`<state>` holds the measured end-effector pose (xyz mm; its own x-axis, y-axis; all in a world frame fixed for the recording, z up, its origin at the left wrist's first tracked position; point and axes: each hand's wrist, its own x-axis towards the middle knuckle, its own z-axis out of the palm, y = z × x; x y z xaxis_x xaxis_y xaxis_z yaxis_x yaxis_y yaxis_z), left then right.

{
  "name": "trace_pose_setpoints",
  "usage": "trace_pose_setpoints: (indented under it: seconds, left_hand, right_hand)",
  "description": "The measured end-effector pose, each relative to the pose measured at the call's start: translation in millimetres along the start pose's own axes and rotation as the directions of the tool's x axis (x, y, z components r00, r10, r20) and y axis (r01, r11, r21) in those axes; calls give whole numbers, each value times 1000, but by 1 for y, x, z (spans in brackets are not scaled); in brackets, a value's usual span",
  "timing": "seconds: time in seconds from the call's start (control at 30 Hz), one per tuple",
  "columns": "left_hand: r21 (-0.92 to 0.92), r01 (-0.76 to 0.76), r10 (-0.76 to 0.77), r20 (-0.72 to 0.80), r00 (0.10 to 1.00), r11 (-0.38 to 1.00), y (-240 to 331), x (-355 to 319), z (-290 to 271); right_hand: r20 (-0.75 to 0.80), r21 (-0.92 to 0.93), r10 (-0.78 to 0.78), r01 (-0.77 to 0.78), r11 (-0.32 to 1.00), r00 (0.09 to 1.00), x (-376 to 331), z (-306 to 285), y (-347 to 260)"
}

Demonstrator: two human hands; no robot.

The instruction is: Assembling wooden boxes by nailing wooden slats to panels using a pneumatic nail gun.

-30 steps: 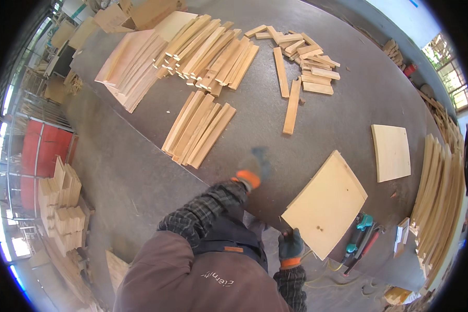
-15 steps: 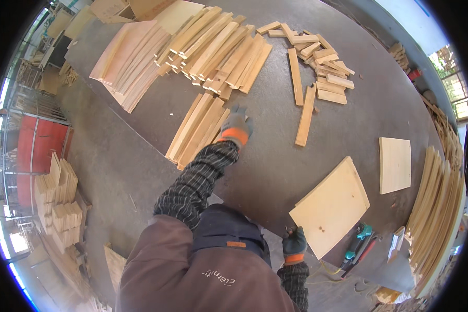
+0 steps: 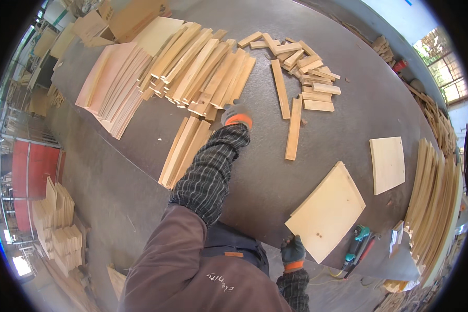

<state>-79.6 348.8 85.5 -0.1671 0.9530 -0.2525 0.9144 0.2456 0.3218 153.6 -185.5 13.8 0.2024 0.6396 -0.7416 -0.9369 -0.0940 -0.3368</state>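
Note:
My left hand (image 3: 235,113), in a grey glove with an orange cuff, is stretched far across the dark table (image 3: 140,135). It lies at the near ends of a big heap of pale wooden slats (image 3: 208,67); its fingers are hidden. A smaller row of slats (image 3: 184,151) lies just to its left. My right hand (image 3: 293,250), in a dark glove, sits at the table's near edge, just below the corner of a square plywood panel (image 3: 327,210). Its grip is unclear.
Two long slats (image 3: 291,127) and a heap of short blocks (image 3: 307,67) lie beyond my left hand. A smaller panel (image 3: 387,164) lies at the right, with curved boards (image 3: 434,197) stacked beyond it. A teal power tool (image 3: 356,247) lies by the edge. Thin sheets (image 3: 114,88) are stacked at the left.
My left arm has reached out from near the table edge to the slat heap. My right hand has stayed by the panel's corner.

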Motion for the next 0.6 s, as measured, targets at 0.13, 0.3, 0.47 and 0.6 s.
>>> trace_pose_setpoints:
  seconds: [0.13, 0.3, 0.47, 0.6]
  left_hand:
    - [88, -59, 51, 90, 995, 994, 1, -2, 2]
    - [-9, 24, -24, -2, 1000, 1000, 4, 14, 31]
    - [20, -14, 13, 53, 998, 1000, 9, 28, 39]
    - [-31, -121, 122, 39, 992, 992, 3, 40, 50]
  right_hand:
    - [48, 25, -9, 7, 1000, 999, -2, 4, 0]
    - [53, 41, 16, -18, 999, 998, 3, 0, 1]
    - [10, 6, -33, 33, 999, 999, -8, 8, 1]
    - [-18, 2, -64, 64, 998, 998, -20, 33, -8]
